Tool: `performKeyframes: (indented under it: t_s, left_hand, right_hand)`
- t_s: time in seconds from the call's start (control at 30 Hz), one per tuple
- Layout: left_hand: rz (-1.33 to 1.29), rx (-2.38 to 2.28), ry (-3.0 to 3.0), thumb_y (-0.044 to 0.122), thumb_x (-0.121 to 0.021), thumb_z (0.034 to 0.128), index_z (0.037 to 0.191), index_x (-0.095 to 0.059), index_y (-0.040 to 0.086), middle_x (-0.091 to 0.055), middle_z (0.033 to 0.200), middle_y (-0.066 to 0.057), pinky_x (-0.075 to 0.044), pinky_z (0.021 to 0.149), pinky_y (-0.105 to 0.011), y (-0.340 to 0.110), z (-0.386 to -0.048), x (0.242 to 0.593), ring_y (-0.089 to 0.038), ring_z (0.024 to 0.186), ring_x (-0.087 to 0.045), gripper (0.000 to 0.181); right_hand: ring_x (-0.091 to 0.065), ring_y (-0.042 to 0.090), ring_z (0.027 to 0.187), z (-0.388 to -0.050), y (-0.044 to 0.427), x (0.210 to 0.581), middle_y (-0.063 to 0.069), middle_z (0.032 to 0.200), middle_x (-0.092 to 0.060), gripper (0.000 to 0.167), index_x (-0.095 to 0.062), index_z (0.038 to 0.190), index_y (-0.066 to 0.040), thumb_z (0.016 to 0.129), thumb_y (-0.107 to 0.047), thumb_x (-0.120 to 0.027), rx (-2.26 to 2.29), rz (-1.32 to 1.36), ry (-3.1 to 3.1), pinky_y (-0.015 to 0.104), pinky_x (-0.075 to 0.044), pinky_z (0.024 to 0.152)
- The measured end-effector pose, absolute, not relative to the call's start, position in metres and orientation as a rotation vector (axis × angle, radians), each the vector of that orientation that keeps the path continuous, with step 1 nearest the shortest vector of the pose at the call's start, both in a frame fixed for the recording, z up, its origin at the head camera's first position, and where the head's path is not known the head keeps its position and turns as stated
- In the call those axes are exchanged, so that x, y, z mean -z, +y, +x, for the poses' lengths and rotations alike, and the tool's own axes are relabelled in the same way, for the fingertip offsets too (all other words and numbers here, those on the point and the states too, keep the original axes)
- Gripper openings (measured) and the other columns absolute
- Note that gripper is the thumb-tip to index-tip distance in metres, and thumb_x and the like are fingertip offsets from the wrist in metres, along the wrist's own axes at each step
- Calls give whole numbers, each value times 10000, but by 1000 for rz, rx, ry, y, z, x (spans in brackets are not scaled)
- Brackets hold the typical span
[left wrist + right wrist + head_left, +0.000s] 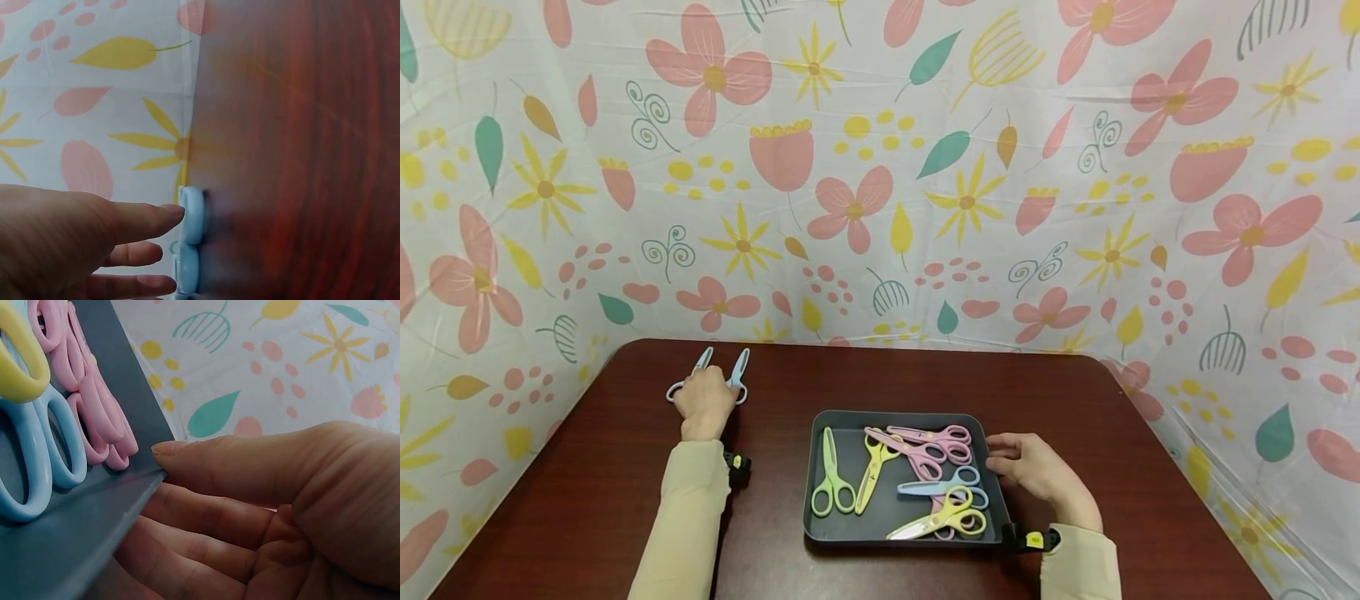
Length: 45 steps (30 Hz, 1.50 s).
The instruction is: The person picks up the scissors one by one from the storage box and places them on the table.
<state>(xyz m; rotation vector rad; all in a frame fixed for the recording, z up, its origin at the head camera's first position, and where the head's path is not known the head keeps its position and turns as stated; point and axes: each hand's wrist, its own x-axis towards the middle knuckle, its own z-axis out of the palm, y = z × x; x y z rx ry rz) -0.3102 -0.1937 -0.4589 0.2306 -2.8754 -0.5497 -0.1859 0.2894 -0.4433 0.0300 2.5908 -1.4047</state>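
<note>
In the head view, my left hand (706,402) is at the far left of the table, over two light-blue scissors (741,367) whose blades point away. The left wrist view shows the thumb and fingers meeting the blue handle loops (195,215) and pinching them; the hand hides part of both pairs. My right hand (1037,471) holds the right side of a dark grey tray (868,537), thumb on the rim (140,515) and fingers beneath. Inside lie green scissors (831,479), yellow scissors (872,475), pink scissors (917,454) and blue scissors (943,486), some overlapping.
The dark brown wooden table (880,375) backs onto a flower-printed cloth (880,167), which also hangs along both sides. Another yellow pair of scissors (936,521) lies over a pink one near the tray's front right corner.
</note>
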Motion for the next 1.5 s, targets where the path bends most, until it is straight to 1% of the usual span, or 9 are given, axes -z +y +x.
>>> performKeyframes:
  t_s: [0.1,0.3,0.47,0.67,0.87,0.93,1.03,1.3,1.5]
  left_hand:
    - [205,551,-2871,228,-691,876,812,-656,-31,-616,808,-283,-434,546,-560,-193,-309,454,-461,706,-595,270]
    - [149,569,-2866,289,-707,888,712,-609,50,-603,769,-210,-436,528,-539,-187,-305,447,-425,690,-591,313]
    - [104,600,-2883,333,-689,899,640,-533,96,-554,679,-116,-404,495,-456,-178,-300,441,-325,626,-566,384]
    - [21,607,-2886,348,-689,903,693,-568,101,-523,630,-52,-329,444,-369,-170,-289,432,-240,552,-508,345]
    - [-76,672,-2906,400,-652,925,935,-693,81,-614,732,-39,-390,484,-383,-164,-275,430,-216,565,-530,321]
    - [-118,666,-2916,410,-649,925,965,-704,87,-633,760,-34,-415,504,-383,-158,-271,430,-208,579,-544,329]
    - [-177,649,-2913,397,-667,917,953,-707,94,-635,759,-27,-438,509,-372,-147,-266,428,-196,584,-552,307]
    - [-331,634,-2889,367,-712,888,844,-678,132,-576,722,8,-399,497,-333,-119,-251,418,-154,556,-493,241]
    - [-358,595,-2873,357,-732,873,829,-677,147,-562,730,17,-399,501,-336,-109,-243,413,-144,554,-483,221]
  right_hand:
    - [-678,284,938,-186,289,443,219,1110,-667,403,-572,1261,95,886,-8,-678,1397,32,2594,424,-561,725]
    - [-679,281,940,-187,289,443,215,1106,-670,397,-575,1259,91,884,4,-674,1380,35,2606,419,-561,728]
    - [-678,281,943,-186,288,442,214,1109,-668,397,-573,1261,91,885,10,-670,1382,43,2597,418,-560,733]
    - [-682,276,939,-188,289,442,212,1092,-676,386,-577,1250,94,885,9,-668,1361,30,2605,405,-562,719]
    - [-678,273,952,-189,289,443,210,1100,-675,393,-571,1258,96,888,2,-666,1354,21,2596,406,-560,729]
    - [-678,266,943,-189,289,443,206,1094,-677,393,-571,1256,96,890,-7,-668,1334,9,2607,402,-559,724]
    - [-679,265,933,-189,289,442,204,1089,-678,390,-576,1252,94,888,-10,-670,1317,6,2628,399,-559,717]
    - [-675,280,946,-188,287,439,225,1111,-666,401,-566,1261,98,890,-13,-672,1327,-4,2619,407,-560,729]
    - [-673,275,945,-187,287,440,217,1112,-666,392,-570,1259,93,890,0,-665,1313,18,2627,404,-559,729]
